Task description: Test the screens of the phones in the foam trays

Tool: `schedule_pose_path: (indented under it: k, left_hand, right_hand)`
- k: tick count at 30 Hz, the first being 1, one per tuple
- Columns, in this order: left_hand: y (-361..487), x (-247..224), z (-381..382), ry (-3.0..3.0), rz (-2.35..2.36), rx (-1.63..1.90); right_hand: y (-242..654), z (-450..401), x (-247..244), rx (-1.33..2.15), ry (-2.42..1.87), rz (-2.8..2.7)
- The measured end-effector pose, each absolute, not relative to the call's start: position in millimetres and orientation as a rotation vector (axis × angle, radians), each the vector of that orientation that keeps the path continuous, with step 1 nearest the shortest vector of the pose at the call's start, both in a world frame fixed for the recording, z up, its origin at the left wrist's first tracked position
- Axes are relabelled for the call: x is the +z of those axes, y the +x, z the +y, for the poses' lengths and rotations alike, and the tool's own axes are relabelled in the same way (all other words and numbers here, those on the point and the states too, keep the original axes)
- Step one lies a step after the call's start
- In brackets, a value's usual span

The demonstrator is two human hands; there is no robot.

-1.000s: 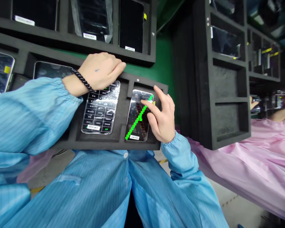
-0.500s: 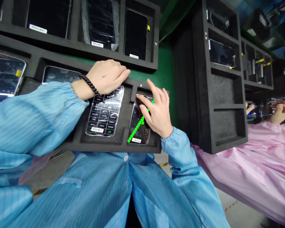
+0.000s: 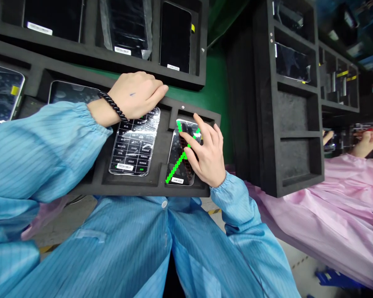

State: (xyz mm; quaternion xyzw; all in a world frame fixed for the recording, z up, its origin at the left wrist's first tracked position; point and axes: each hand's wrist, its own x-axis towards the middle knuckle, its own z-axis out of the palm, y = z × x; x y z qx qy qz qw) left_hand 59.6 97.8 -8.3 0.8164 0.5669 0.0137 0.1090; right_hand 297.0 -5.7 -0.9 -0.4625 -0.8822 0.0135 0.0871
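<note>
In the head view, my right hand [image 3: 207,151] is spread over a phone [image 3: 175,159] lying in the right compartment of a black foam tray [image 3: 136,189]. Its index fingertip meets the screen near the upper left, at a thick green line crossing the dark display diagonally. A second green stretch shows at the top left corner, and red grid lines run down the middle. My left hand [image 3: 138,95] rests palm down at the tray's far edge, over the top of another phone [image 3: 132,151] with a grid menu. Its fingers are folded out of sight.
Behind stands another foam tray [image 3: 180,78] with several phones, one in clear wrap. To the right rises a stack of foam trays [image 3: 298,134]. A person in a pink sleeve [image 3: 338,169] is beyond it. Green mat [image 3: 219,93] shows between the trays.
The right index finger has moved slightly down the screen, and a green stretch has appeared at its top left corner. The whole view has shifted a little; the left hand stays by the tray edge.
</note>
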Motion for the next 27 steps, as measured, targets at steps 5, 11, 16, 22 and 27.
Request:
schedule_pose_path:
  k: [5, 11, 16, 22, 27]
  left_hand:
    - [58.8, -7.8, 97.9, 2.399, 1.674, 0.018]
    - [57.7, -9.8, 97.8, 2.431, 1.684, 0.084]
    - [57.9, -11.6, 97.8, 2.419, 1.697, 0.089]
    - [58.2, -7.6, 96.4, 2.434, 1.706, 0.011]
    - [57.7, -7.0, 96.1, 2.396, 1.711, 0.030]
  right_hand:
    - [301.6, -17.4, -1.9, 0.034, -1.384, -2.622]
    - [307.4, -30.6, -2.0, 0.052, -1.370, -2.611]
    - [311.1, -42.2, -1.2, 0.059, -1.381, -2.603]
    - [315.3, -55.9, 0.2, 0.067, -1.415, -2.607]
    - [319.7, -67.0, 1.8, 0.068, -1.404, -2.624]
